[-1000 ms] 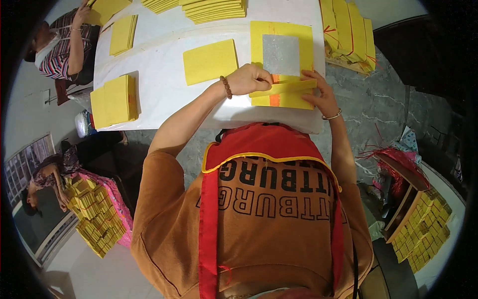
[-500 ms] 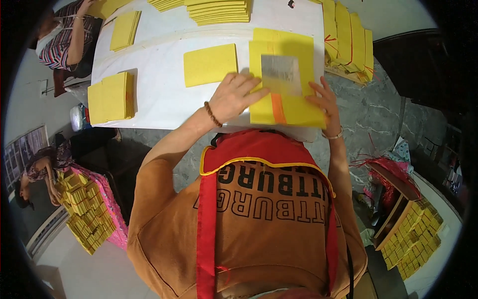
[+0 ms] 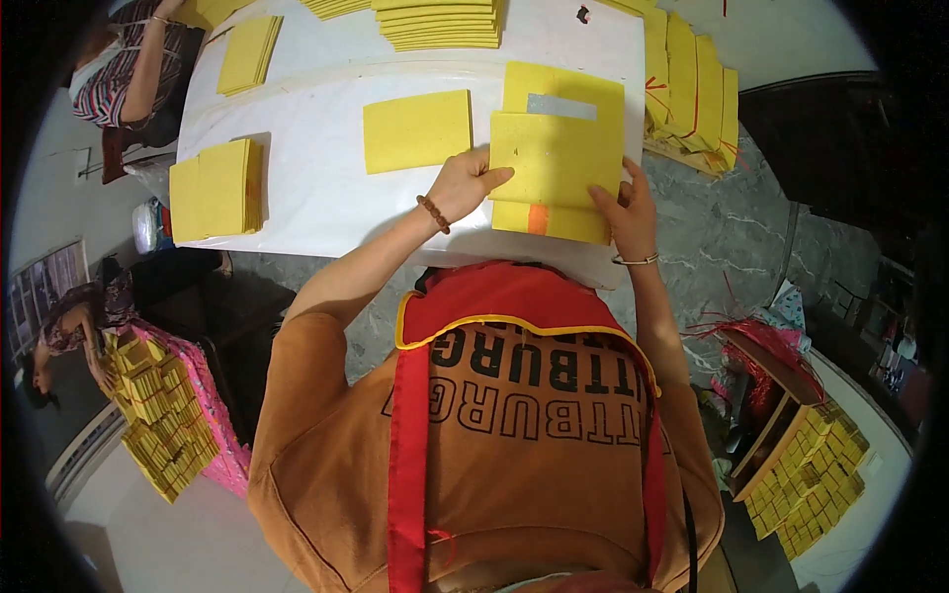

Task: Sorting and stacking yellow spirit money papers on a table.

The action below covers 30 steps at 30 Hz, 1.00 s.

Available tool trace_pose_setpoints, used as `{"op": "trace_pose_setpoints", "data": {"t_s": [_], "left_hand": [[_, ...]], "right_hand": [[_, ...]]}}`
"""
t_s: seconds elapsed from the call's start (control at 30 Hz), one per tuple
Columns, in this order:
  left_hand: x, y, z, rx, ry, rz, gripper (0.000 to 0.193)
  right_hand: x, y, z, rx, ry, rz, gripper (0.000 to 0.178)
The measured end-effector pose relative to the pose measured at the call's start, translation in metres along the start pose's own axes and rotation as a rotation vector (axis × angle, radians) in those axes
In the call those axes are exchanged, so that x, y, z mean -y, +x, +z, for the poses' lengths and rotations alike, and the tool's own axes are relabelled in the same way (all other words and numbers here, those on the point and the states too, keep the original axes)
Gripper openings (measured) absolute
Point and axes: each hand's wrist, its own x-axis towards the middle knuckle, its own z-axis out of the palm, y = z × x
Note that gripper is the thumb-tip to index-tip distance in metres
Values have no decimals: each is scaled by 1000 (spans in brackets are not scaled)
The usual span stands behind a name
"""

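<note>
A top sheet of yellow paper [image 3: 559,148] lies over a stack of larger yellow sheets [image 3: 593,84] near the table's front right. Part of a silver patch [image 3: 563,106] shows above its upper edge, and a bit of orange strip [image 3: 537,219] below it. My left hand [image 3: 465,186] pinches the paper's left edge, thumb on top and the other fingers mostly hidden. Against the right edge my right hand [image 3: 628,206] grips the paper, its thumb on top and the fingers behind the edge. A separate folded yellow paper [image 3: 417,131] lies just left of them on the white tabletop [image 3: 316,168].
A yellow bundle [image 3: 217,188] stands at the table's left, another [image 3: 249,54] behind it. Thicker yellow stacks [image 3: 440,22] lie at the back. Tied yellow bundles [image 3: 692,94] stand beyond the right edge. Another person [image 3: 129,74] is at the far left.
The top yellow sheet now covers most of the silver patch and orange strip. My left hand has drawn back to the paper's left edge; my right hand has shifted slightly left, gripping the right edge.
</note>
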Motion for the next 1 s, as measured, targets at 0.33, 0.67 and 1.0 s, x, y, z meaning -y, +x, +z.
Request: {"op": "trace_pose_setpoints", "data": {"t_s": [0.33,0.67,1.0], "left_hand": [[5,14,2,-65,-198,-67,16],[-16,2,9,-628,557,594,32],[-10,-6,44,34,938,752,69]], "right_hand": [[7,5,7,-80,-313,119,47],[-6,8,6,-125,-217,154,44],[-14,10,7,-154,-304,93,41]]}}
